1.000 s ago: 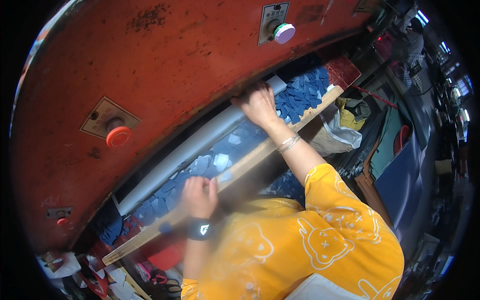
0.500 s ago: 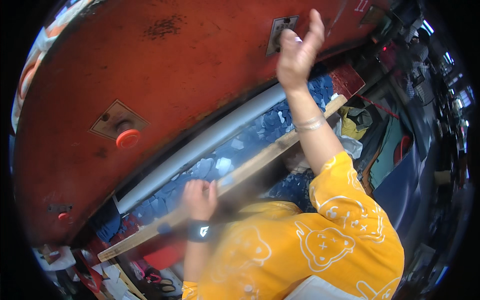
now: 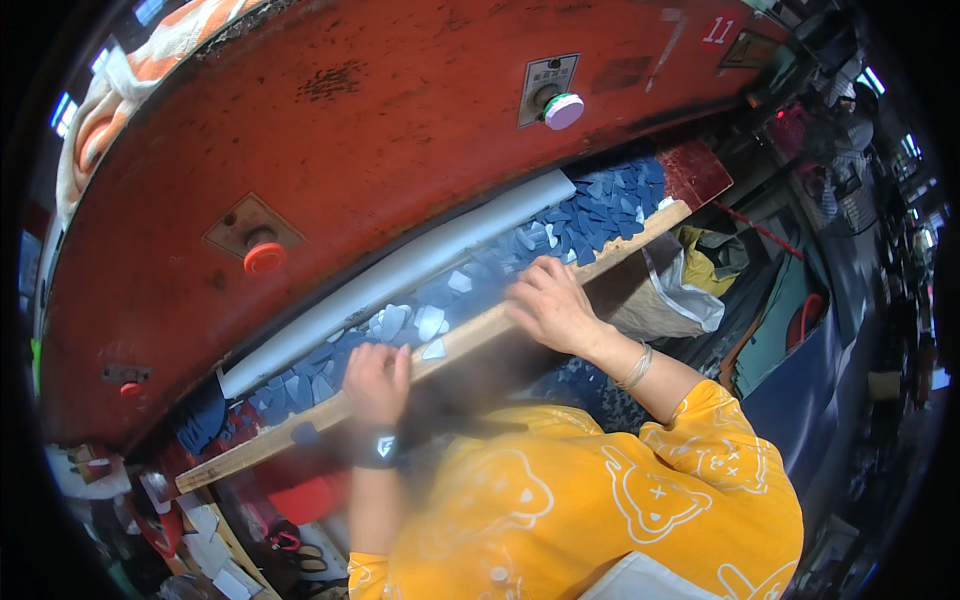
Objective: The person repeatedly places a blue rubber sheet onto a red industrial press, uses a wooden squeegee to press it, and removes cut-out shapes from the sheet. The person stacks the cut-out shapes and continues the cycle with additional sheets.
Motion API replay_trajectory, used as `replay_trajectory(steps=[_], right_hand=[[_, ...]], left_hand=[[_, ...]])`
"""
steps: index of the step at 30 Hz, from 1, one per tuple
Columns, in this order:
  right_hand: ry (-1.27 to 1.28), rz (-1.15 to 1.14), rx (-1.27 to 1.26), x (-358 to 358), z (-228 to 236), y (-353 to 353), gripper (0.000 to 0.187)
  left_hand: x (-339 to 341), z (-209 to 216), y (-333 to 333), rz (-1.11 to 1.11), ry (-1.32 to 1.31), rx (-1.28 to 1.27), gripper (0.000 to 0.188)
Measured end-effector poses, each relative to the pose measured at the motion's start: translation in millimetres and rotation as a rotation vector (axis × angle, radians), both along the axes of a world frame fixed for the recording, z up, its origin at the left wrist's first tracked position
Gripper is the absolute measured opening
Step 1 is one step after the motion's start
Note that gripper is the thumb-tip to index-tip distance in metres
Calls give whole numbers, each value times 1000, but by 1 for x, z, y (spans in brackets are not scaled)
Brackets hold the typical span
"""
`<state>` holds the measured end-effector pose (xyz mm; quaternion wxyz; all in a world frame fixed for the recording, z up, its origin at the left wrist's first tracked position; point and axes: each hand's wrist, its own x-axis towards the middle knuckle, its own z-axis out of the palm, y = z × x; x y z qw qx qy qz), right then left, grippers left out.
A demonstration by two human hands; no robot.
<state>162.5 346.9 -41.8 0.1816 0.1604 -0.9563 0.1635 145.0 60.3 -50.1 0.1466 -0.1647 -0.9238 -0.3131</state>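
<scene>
A long trough of cut blue pieces (image 3: 605,210) runs along the front of a red machine (image 3: 380,150), bordered by a wooden rail (image 3: 470,345). My left hand (image 3: 376,385), a dark band at its wrist, rests at the rail with bent fingers and the thumb apart; it looks open, though hazy. Farther right, my right hand (image 3: 550,305) lies over the rail, open, its loosely bent fingertips at the edge of the pieces. No held thing shows in either hand. Several pale pieces (image 3: 430,322) lie between the hands. A grey bar (image 3: 400,280) lies behind the pieces.
On the machine's face are a white-capped, green-rimmed button (image 3: 563,111) and a red button (image 3: 265,257). A smaller red knob (image 3: 130,390) is at the lower left. Below the rail hangs a pale bag (image 3: 670,300) at right; a red item (image 3: 305,500) lies at left.
My right hand has come down from the white-capped button to the wooden rail. My left hand has shifted slightly left along the rail. The view has moved a little.
</scene>
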Motion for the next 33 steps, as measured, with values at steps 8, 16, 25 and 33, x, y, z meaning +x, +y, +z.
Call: replay_trajectory(steps=[8,16,25,33], right_hand=[[54,-19,-40,9,5,-7,25],[-338,40,57,-4,42,0,32],[-148,-54,-206,-165,73,16,66],[-219,-173,18,-213,52,-36,72]], left_hand=[[5,-7,5,42,21,22,24],[3,1,2,43,-61,-10,28],[-48,53,22,-248,-51,39,20],[-124,49,55,-525,-99,-191,72]])
